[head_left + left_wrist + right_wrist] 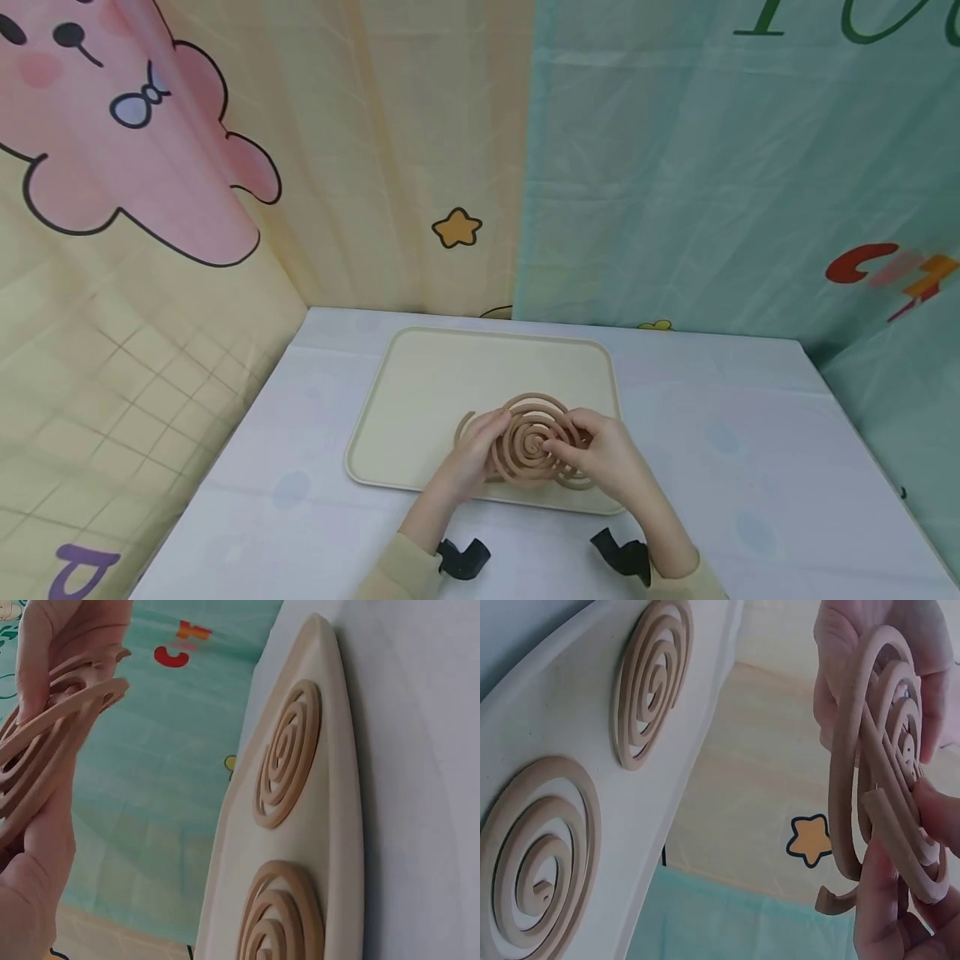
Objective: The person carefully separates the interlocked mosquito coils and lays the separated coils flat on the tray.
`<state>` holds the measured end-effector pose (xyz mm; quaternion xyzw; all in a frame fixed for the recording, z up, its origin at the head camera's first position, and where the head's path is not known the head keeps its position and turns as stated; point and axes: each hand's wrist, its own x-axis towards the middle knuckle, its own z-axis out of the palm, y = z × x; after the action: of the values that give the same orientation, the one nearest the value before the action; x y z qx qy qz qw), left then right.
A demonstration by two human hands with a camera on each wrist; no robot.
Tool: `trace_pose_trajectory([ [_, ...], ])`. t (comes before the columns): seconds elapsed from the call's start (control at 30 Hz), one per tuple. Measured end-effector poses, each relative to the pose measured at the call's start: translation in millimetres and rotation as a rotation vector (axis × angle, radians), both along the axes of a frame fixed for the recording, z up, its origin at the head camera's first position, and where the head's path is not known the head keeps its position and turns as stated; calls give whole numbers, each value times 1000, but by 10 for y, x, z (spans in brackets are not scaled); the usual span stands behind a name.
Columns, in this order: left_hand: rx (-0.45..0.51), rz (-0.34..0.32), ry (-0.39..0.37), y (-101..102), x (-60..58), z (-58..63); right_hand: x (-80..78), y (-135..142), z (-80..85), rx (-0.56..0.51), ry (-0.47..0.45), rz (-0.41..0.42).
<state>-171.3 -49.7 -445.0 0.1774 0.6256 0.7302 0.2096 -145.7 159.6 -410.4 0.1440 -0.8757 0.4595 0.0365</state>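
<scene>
Raised over the tray are brown spiral coils (517, 473), which look like mosquito coils, two of them apparently interlocked (845, 757). My left hand (474, 454) grips their left edge, its palm and fingers around the outer ring. On the other side my right hand (606, 458) pinches the rings between thumb and fingers, the thumb reaching toward the centre. In the right wrist view a loose coil end juts out near the right fingers. Below, two more flat coils (283, 752) lie apart on the cream tray (420, 375); in the head view the hands and held coils partly cover them.
A white-covered table (750, 433) surrounds the tray. Printed curtains (712, 167) hang behind and to the left. Black wrist straps (463, 558) show at both cuffs, near the tray's front edge.
</scene>
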Motion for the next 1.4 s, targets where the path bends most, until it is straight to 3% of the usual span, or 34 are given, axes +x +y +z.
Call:
trace_pose_trajectory([
  [0.2,-277,-55,109,-102,-25,60,34,-2,18,128,69,124],
  [0.3,-321,-83,101,-151,-38,64,49,-17,32,150,57,154],
  [0.43,-272,-104,75,-222,-40,41,47,-27,20,85,-22,97],
  [0.67,-65,-227,43,-320,-58,-50,23,-17,2,-146,-181,-23],
  [0.77,5,-251,3,-337,-42,-81,33,-13,11,-188,-204,-18],
  [0.87,24,-257,-60,-323,-18,-100,47,-12,12,-159,-187,42],
  [0.97,-4,-252,-118,-283,2,-111,62,-18,0,-101,-138,107],
  [1.07,-30,-237,-156,-244,14,-118,66,-26,-13,-75,-123,116],
  [1.4,-14,-125,-68,-291,39,-129,41,30,-77,-235,-328,-110],
])
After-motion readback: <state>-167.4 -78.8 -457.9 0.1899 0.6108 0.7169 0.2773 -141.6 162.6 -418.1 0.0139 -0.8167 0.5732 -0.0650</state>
